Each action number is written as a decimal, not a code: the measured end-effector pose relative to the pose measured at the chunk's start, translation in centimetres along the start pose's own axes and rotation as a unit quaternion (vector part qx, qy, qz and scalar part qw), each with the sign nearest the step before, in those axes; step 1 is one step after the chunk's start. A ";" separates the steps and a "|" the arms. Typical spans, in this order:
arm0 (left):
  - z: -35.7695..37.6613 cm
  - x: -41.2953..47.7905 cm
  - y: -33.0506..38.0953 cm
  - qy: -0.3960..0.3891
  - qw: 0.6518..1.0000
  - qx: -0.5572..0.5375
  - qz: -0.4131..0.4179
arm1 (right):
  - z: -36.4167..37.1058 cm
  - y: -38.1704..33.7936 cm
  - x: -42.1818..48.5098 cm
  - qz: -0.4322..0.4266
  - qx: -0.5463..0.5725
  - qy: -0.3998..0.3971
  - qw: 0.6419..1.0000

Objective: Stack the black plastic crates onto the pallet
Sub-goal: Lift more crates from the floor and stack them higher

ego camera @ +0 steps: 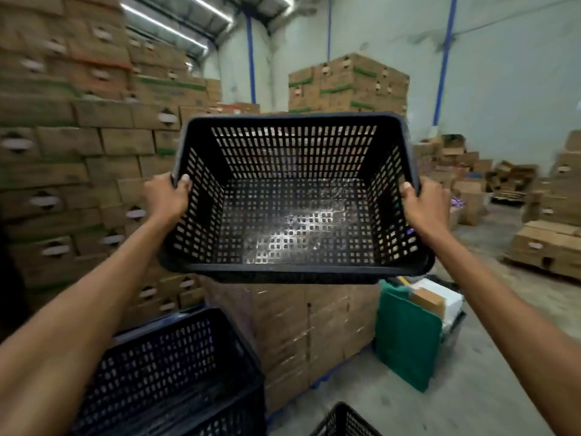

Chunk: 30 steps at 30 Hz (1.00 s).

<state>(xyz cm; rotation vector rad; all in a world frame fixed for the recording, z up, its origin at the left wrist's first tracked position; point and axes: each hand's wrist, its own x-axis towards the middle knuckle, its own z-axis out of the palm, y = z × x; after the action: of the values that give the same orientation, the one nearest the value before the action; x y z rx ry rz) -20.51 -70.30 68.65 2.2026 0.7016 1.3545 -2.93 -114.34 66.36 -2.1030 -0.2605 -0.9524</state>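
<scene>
An empty black plastic crate [295,221] with perforated walls hangs in the air at chest height, tilted so its open top faces me. My left hand [166,196] is shut on its left rim and my right hand [424,204] on its right rim. Below at the lower left stands a second black crate [176,369], open side up. The corner of a third black crate [342,420] shows at the bottom edge. No pallet surface is visible under the crates.
Tall walls of cardboard boxes [72,146] fill the left side. A wrapped block of cartons [301,328] stands just ahead under the held crate. A green panel [405,338] leans on a bin at its right. Loose boxes [547,247] lie on the concrete floor [440,404] at the right.
</scene>
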 end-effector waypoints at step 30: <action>-27.9 -7.7 -20.9 -0.086 0.932 0.200 -0.290 | 20.3 -21.3 -14.5 -0.048 0.048 -0.443 0.894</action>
<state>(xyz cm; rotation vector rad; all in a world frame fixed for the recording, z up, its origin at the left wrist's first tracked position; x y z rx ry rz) -52.53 -56.00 62.02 2.1044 1.5179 0.7548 -12.04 -83.34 60.40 -2.3132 -0.8521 0.0444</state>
